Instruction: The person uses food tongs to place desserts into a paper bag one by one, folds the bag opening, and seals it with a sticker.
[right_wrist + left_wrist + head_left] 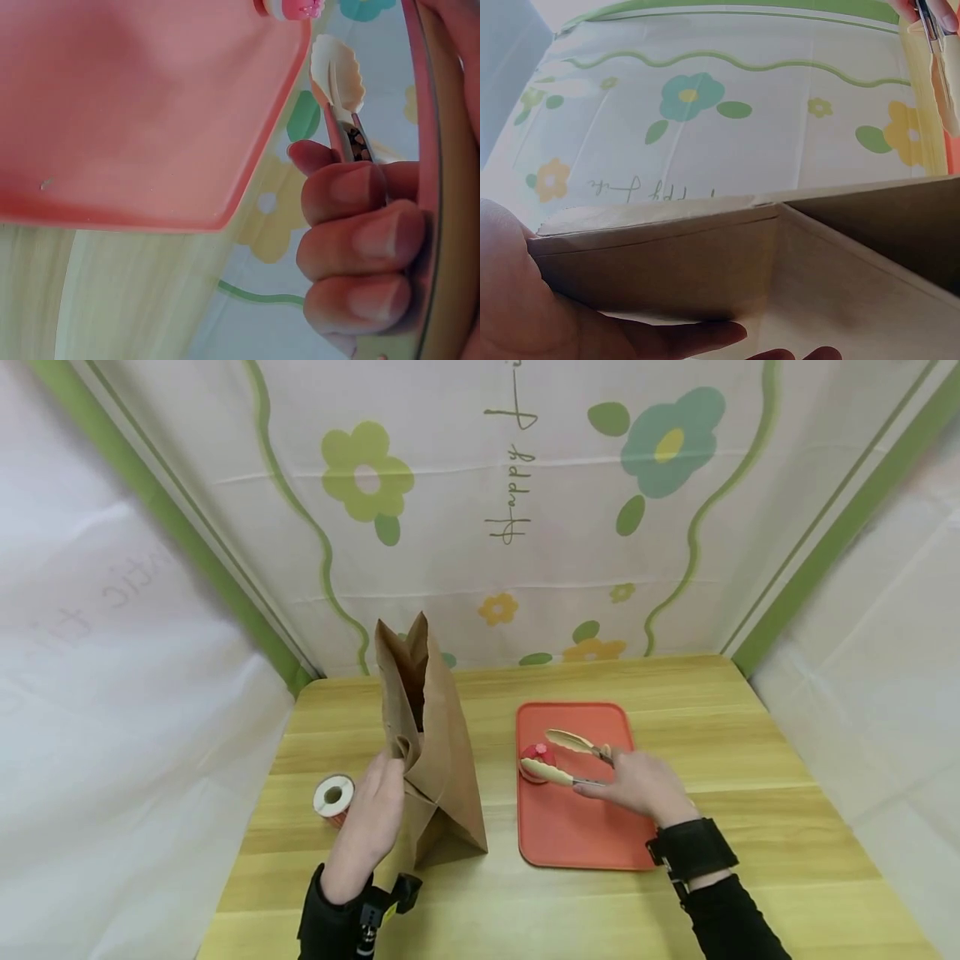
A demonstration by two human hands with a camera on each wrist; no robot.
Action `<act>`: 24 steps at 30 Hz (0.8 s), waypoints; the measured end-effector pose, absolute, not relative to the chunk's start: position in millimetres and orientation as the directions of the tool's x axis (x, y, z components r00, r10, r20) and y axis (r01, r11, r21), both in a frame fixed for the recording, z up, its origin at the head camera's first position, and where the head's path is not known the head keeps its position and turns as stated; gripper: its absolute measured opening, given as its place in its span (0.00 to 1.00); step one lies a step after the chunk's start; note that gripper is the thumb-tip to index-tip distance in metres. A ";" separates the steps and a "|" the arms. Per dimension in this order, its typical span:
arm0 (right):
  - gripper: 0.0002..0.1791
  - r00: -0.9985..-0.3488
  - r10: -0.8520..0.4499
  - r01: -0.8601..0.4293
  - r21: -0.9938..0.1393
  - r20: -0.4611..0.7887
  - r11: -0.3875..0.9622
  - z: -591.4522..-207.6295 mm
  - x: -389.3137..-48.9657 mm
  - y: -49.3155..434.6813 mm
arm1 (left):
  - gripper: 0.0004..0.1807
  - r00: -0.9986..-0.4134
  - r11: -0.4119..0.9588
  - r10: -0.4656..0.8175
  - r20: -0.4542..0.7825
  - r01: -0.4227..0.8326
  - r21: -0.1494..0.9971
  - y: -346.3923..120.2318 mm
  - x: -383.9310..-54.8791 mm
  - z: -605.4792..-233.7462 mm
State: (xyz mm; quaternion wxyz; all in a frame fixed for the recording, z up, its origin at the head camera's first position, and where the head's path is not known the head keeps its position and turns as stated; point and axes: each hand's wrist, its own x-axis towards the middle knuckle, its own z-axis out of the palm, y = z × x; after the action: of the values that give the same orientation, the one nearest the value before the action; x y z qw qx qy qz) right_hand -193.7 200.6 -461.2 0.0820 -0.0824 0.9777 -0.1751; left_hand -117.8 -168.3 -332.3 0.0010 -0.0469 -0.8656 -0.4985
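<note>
A brown paper bag (442,735) stands upright with its mouth unfolded, left of the middle of the table. Against its left side rests my left hand (378,806), fingers straight along the paper; the left wrist view shows the fingers (682,337) beside the bag's panel (660,270). With my right hand (637,789) I grip metal tongs (551,772) with cream scalloped tips, spread apart over a red tray (577,835). Between or just below those tips sits a small red cake (535,752) with a pink flower-shaped topping, partly hidden by the lower tip. Contact cannot be made out.
Left of my left hand stands a roll of white labels (333,795), partly covered by that hand. The wooden table (517,914) ends at a flower-printed cloth (450,543) at the back, with white cloth walls (877,652) on both sides.
</note>
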 end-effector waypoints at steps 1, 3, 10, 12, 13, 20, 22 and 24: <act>0.60 -0.974 -0.186 -0.130 -0.354 -0.128 0.926 -461.7 -193.1 200.3 | 0.28 -0.996 0.502 0.076 0.047 0.079 0.862 -168.1 -117.9 -332.0; 0.59 -0.976 -0.181 -0.129 -0.347 -0.123 0.929 -463.1 -191.8 199.5 | 0.27 -0.996 0.510 0.071 0.046 0.076 0.857 -167.8 -117.9 -331.4; 0.60 -0.971 -0.185 -0.124 -0.342 -0.153 0.932 -472.0 -187.9 192.9 | 0.27 -0.996 0.513 0.072 0.053 0.083 0.854 -167.4 -117.7 -331.2; 0.60 -0.971 -0.180 -0.117 -0.344 -0.158 0.932 -474.6 -187.5 190.9 | 0.27 -0.996 0.514 0.071 0.047 0.077 0.854 -167.7 -117.4 -331.4; 0.60 -0.971 -0.175 -0.111 -0.341 -0.162 0.933 -476.0 -187.5 190.0 | 0.28 -0.997 0.516 0.070 0.042 0.073 0.854 -167.8 -117.3 -331.5; 0.55 -0.973 -0.171 -0.119 -0.305 -0.152 0.945 -483.5 -187.2 187.9 | 0.29 -0.996 0.513 0.079 0.035 0.071 0.856 -168.2 -117.5 -331.8; 0.54 -0.974 -0.174 -0.126 -0.296 -0.142 0.947 -484.9 -187.1 188.2 | 0.30 -0.996 0.514 0.080 0.042 0.078 0.854 -168.3 -117.7 -331.8; 0.53 -0.975 -0.176 -0.131 -0.291 -0.134 0.948 -485.8 -186.8 188.6 | 0.30 -0.996 0.513 0.082 0.043 0.079 0.855 -168.3 -117.8 -331.8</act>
State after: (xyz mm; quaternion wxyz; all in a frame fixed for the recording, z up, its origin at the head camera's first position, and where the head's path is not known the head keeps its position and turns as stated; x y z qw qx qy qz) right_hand -186.8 188.6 -485.8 0.0791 -0.0781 0.9837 -0.1416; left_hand -117.8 -168.3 -331.8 -0.0011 -0.0463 -0.8698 -0.4912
